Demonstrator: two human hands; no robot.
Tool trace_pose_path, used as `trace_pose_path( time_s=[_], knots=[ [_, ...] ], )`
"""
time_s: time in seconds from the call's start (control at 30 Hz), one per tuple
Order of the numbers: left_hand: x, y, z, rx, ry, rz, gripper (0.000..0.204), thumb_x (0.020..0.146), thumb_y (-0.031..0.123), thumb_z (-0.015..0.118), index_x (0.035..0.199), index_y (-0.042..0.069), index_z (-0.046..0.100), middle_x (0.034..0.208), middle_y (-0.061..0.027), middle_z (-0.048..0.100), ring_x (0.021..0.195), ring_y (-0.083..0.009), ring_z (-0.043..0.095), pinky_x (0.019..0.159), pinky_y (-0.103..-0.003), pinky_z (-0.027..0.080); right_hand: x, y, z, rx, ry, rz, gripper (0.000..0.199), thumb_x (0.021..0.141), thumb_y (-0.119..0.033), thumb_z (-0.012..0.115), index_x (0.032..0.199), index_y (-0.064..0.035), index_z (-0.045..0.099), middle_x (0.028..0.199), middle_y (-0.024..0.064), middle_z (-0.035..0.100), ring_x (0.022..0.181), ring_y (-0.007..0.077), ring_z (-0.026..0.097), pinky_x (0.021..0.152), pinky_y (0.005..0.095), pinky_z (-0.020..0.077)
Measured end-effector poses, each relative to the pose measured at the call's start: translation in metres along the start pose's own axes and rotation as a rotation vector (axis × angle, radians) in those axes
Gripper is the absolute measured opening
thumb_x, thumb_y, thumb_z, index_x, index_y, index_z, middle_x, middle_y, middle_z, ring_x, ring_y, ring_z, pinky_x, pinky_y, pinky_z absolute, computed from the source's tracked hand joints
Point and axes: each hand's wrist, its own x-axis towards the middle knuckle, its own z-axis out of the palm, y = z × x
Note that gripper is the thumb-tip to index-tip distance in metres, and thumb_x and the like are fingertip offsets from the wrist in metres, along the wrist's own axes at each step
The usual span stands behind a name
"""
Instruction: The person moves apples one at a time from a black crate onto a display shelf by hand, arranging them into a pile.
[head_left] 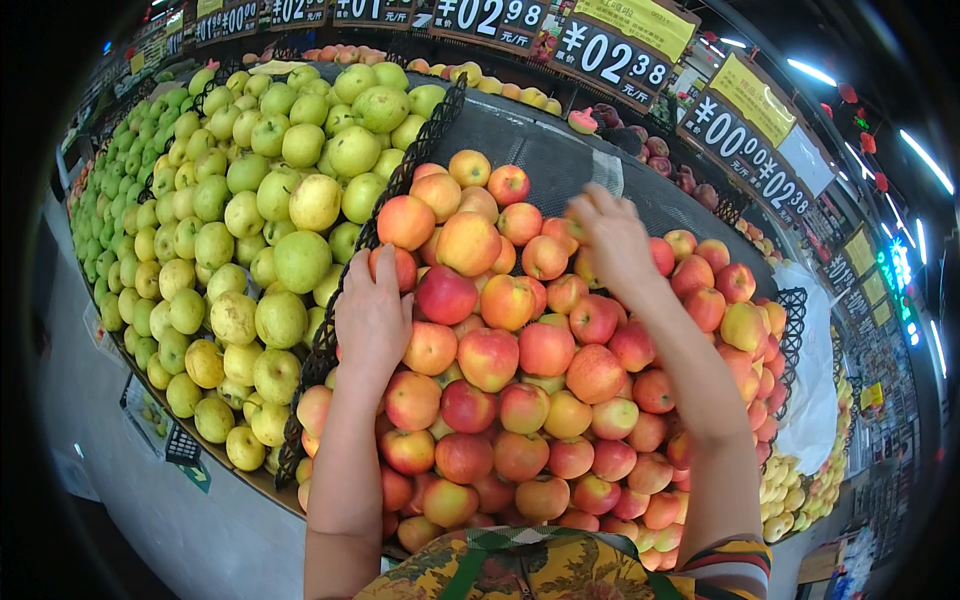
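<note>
At frame centre, my left grip [370, 325] and right grip [610, 236] are among the heaped red apples [488, 360], apparently arranging them; whether either is clamped I cannot tell; next calls for gentle seating.

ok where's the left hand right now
In the head view, the left hand is left of centre, at a red apple beside the black lattice divider.

Room for a hand opens from above btwn the two forearms, over the red-and-yellow apples [488, 358]; packed fruit blocks any pass at pile level; behind, a dark shelf strip [510, 128] lies bare; black lattice divider [437, 118] walls off the L side, close by L hand [372, 318]; R hand [615, 240] & forearm bar the way across the pile's R part.
</note>
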Motion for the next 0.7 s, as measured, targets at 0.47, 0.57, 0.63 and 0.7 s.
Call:
trace_pose_path(
  time_s=[0.47,0.57,0.63,0.7],
  knots=[
    [-0.002,0.001,0.000,0.012,-0.001,0.025,0.066,0.082,0.010,0.077,0.141,0.007,0.047,0.137,-0.0234,0.051,0.113,-0.0438,0.061,0.091,-0.048,0.055,0.028,-0.043,0.082,1.145,0.070,0.180,0.079,0.077,0.018,0.052,0.153,0.0020,0.036,0.155,0.0171,0.043,0.150,0.0331,0.034,0.122,0.0410,0.0310],
    [-0.003,-0.005,0.001,0.030,-0.016,0.004,0.066,0.082,0.009,0.076,0.141,0.007,0.046,0.137,-0.0231,0.050,0.113,-0.0433,0.061,0.090,-0.048,0.055,0.038,-0.066,0.043,1.471,-0.096,0.651,0.073,0.081,0.014,0.059,0.151,0.0064,0.039,0.155,0.0139,0.042,0.145,0.0311,0.042,0.120,0.0394,0.0344],
    [-0.002,-0.004,0.001,0.030,-0.035,-0.009,0.065,0.083,0.006,0.075,0.141,0.007,0.046,0.136,-0.0233,0.050,0.114,-0.0430,0.060,0.091,-0.048,0.054,0.034,-0.060,0.061,1.478,-0.133,0.556,0.067,0.082,0.014,0.059,0.147,0.0064,0.044,0.155,0.0135,0.041,0.145,0.0307,0.042,0.119,0.0384,0.0371],
    [0.001,0.005,0.004,0.049,-0.031,0.011,0.066,0.082,0.005,0.074,0.141,0.007,0.046,0.136,-0.0234,0.050,0.115,-0.0431,0.059,0.092,-0.047,0.054,0.029,-0.044,0.079,1.428,-0.083,0.421,0.061,0.083,0.014,0.060,0.142,0.0060,0.050,0.156,0.0131,0.039,0.144,0.0296,0.043,0.117,0.0375,0.0403]
  ],
)
